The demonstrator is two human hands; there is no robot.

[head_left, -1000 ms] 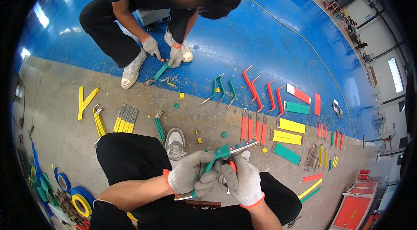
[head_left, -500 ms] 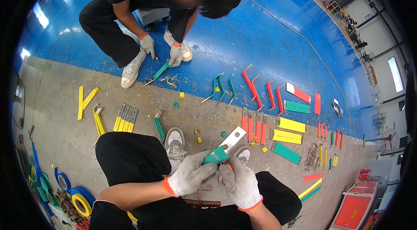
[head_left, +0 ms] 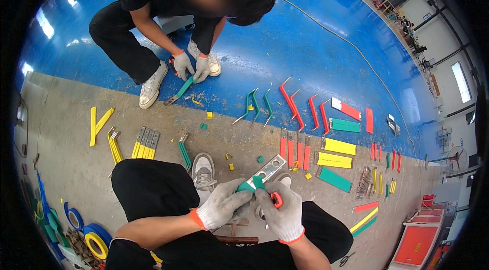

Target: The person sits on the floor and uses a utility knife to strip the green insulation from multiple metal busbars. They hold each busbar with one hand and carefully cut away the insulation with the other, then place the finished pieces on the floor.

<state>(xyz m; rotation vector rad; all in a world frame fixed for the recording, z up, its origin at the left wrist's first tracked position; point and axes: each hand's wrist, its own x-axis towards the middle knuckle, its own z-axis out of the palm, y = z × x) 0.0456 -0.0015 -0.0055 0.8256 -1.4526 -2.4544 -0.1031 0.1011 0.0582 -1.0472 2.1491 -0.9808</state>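
My left hand (head_left: 224,205), in a grey-and-white work glove, is closed round a flat metal busbar (head_left: 270,166) with a hole near its far end. A green sleeve (head_left: 247,186) covers the bar by my fingers, and a loose flap of it (head_left: 258,182) stands up at the edge. Beside it, my gloved right hand (head_left: 283,209) is closed on a red-handled tool (head_left: 276,199); its working end is hidden by the fingers. The right fingertips touch the green flap. Both hands are between my knees, above my shoes.
Across from me a person crouches, gloved hands (head_left: 189,66) on a green-sleeved bar (head_left: 181,91). Yellow-sleeved bars (head_left: 146,142), red bent bars (head_left: 291,100) and wide yellow-sleeved bars (head_left: 338,145) lie on the floor. Tape rolls (head_left: 97,245) are at lower left, scissors (head_left: 347,259) by my right knee.
The green sleeve's edge has been lifted into an upright flap. My right hand has turned, showing more of the red handle. The other person's hands have come together on their bar.
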